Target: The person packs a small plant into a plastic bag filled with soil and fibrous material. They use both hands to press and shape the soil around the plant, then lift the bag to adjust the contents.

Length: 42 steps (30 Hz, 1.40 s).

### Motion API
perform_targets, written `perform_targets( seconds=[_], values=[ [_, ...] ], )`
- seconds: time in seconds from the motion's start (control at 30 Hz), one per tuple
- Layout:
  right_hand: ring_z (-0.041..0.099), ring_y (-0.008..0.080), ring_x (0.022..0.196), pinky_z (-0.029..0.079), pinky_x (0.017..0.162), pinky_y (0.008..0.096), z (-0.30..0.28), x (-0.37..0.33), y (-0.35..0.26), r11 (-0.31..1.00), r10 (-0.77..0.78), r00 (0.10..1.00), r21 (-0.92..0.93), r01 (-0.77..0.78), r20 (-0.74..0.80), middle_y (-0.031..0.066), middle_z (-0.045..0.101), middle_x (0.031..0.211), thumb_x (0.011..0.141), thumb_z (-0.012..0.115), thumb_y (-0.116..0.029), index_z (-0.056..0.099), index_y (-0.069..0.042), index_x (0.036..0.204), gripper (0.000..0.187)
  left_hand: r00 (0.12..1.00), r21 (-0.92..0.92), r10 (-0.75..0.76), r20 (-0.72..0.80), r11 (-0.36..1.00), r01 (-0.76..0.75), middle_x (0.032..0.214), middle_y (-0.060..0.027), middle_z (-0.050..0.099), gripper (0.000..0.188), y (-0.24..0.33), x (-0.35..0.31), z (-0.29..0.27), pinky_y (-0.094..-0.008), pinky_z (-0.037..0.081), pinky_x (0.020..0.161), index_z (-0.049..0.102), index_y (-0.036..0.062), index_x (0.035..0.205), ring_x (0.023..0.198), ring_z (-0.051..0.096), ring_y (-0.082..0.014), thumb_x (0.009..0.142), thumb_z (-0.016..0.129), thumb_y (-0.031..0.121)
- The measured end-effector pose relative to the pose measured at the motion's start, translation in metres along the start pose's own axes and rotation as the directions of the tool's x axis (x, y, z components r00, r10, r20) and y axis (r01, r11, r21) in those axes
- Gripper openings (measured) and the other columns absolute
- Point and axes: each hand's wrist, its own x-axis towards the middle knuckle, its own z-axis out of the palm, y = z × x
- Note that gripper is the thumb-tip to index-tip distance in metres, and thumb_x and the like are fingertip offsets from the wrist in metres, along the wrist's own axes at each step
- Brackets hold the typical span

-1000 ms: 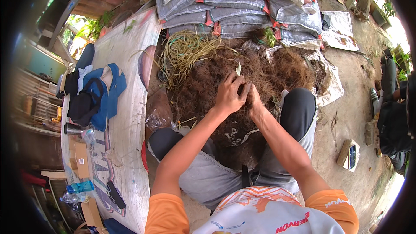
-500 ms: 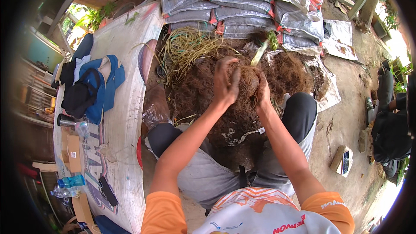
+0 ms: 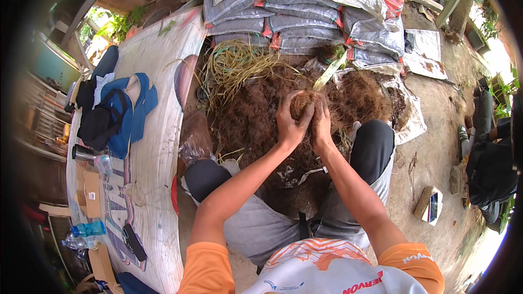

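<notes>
Between my knees, my two palms cup a rounded ball of brown fibre (image 3: 300,103). My left hand (image 3: 292,126) wraps its near left side, thumb across the front. Pressed along its right side is my right hand (image 3: 320,122), fingers held together and smudged with dirt. A pale green leafy stalk (image 3: 329,73) sticks out past the ball on the far side; where it joins the ball is hidden. Below and around the hands lies a heap of dark brown fibre and soil (image 3: 245,103). A looser clump of reddish-brown fibre (image 3: 364,97) rests to the right on a white sheet.
Stacked grey sacks (image 3: 305,20) stand behind the heap. Yellow-green straw-like strands (image 3: 233,66) lie at its far left. Along the left runs a white board (image 3: 158,103) bearing a blue jacket (image 3: 143,90), a black bag and bottles. A small box-like block (image 3: 429,206) sits on the right-hand floor.
My left hand was raised off the ball with fingers spread; now it has closed around the ball's near side. The ball has shifted slightly left and the stalk leans further right.
</notes>
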Motion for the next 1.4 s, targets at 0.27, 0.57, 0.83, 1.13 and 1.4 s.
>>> perform_targets(
  seconds=[0.27,0.57,0.83,1.13,1.4],
  values=[
    [0.041,0.0206,0.127,0.033,0.104,0.0349,0.005,0.008,-0.039,0.987,0.119,0.987,-0.118,-0.106,0.112,0.0086,0.044,0.138,0.097,0.048,-0.031,0.049,-0.011,0.134,0.042,0.873,-0.520,-0.479,0.091,0.725,0.452,0.110,-0.0077,0.059,0.046,-0.012,0.018,-0.014,-0.0337,0.048,0.090,0.057,0.0077,0.115,0.102,0.057,-0.0183,0.080,0.073,0.034],
    [0.053,0.0228,0.114,0.042,0.098,0.0385,-0.002,0.017,-0.015,0.964,0.192,0.977,0.169,-0.206,0.097,0.0090,0.057,0.122,0.094,0.048,-0.027,0.058,-0.009,0.118,0.032,0.901,-0.021,-0.425,0.086,0.904,0.428,0.128,-0.0136,0.046,0.059,-0.011,0.008,-0.007,-0.0410,0.037,0.101,0.044,0.0082,0.131,0.119,0.045,-0.0260,0.086,0.061,0.044],
    [0.059,0.0238,0.107,0.048,0.094,0.0421,-0.019,0.020,0.035,0.773,0.025,0.986,0.622,-0.124,0.166,0.0077,0.060,0.118,0.095,0.044,-0.034,0.056,-0.013,0.119,0.034,0.744,0.369,0.287,0.603,0.727,-0.579,0.136,-0.0158,0.039,0.071,0.026,0.026,-0.020,-0.0499,0.033,0.107,0.044,0.0130,0.134,0.128,0.038,-0.0364,0.085,0.048,0.065],
    [0.062,0.0193,0.087,0.053,0.079,0.0402,-0.038,0.029,0.019,0.605,0.374,0.835,0.576,-0.549,0.403,0.0030,0.063,0.097,0.096,0.045,-0.032,0.059,-0.015,0.102,0.023,0.818,0.469,0.425,0.387,0.673,-0.571,0.111,-0.0126,0.057,0.036,-0.008,0.006,-0.004,-0.0453,0.046,0.095,0.063,0.0097,0.108,0.108,0.054,-0.0314,0.079,0.065,0.031],
    [0.061,0.0192,0.088,0.054,0.079,0.0379,-0.041,0.025,0.025,0.738,0.352,0.880,0.483,-0.471,0.320,0.0039,0.063,0.098,0.096,0.047,-0.032,0.060,-0.013,0.100,0.024,0.808,0.474,0.489,0.330,0.654,-0.590,0.101,-0.0112,0.059,0.021,-0.020,-0.005,0.001,-0.0442,0.051,0.082,0.064,0.0077,0.092,0.093,0.058,-0.0311,0.074,0.063,0.018]
  ],
)
